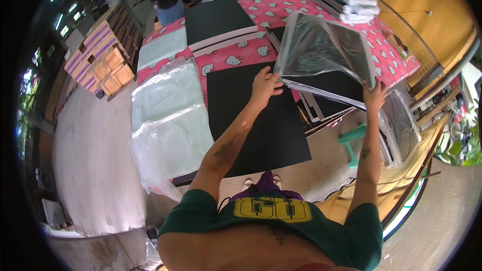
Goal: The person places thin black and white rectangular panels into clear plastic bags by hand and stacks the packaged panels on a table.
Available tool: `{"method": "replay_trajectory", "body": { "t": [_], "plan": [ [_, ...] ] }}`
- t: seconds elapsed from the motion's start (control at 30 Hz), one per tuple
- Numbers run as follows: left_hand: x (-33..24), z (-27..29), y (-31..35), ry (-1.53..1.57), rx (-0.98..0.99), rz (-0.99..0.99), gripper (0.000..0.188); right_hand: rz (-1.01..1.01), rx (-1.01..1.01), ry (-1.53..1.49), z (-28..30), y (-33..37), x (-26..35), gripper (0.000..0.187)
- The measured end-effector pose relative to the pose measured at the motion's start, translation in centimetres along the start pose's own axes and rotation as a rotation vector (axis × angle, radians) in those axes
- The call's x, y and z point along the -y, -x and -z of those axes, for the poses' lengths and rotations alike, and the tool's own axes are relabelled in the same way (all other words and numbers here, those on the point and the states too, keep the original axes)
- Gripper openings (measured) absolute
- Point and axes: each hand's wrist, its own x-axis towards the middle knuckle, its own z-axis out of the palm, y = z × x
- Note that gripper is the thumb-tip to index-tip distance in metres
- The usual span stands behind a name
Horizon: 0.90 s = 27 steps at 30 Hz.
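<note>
A clear plastic bag (pixel 321 45) with a black board inside lies tilted over a stack of black boards (pixel 329 88) on the right of the table. My right hand (pixel 374 95) grips its near right corner, thumb on top. By the near left corner is my left hand (pixel 266 88), its fingers apart and the tips next to the plastic edge. Beneath that hand a large black board (pixel 256 135) lies flat, reaching past the table's near edge. To its left rest clear plastic bags (pixel 173 135) in overlapping piles.
A pink patterned cloth (pixel 233 60) covers the table. Farther back sit a thick stack of black boards (pixel 218 20) and wrapped packs (pixel 344 0). Stacked boxes (pixel 108 55) stand at left, near another person (pixel 168 0). A green stool (pixel 353 140) is below the right side.
</note>
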Motion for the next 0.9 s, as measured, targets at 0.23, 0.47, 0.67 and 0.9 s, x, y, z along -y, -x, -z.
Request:
{"method": "replay_trajectory", "body": {
  "t": [0.23,0.47,0.67,0.9],
  "plan": [
    [-4.9,29.3,15.0,-1.31,-0.462,-0.446,0.04,0.36,0.276,-0.751,4.3,15.1,10.8,0.028],
    [-4.1,42.0,22.4,-1.797,-0.784,0.087,0.038,0.315,1.236,-1.233,1.0,33.2,26.8,0.035],
    [-7.1,29.6,19.2,-0.854,-0.291,-0.212,0.033,-0.307,1.83,-1.522,-0.3,40.1,35.0,0.043],
    [-10.1,34.9,16.5,-0.753,-0.476,-0.216,0.037,-0.495,1.188,-1.586,-3.9,29.9,30.1,0.02]
  ]
}}
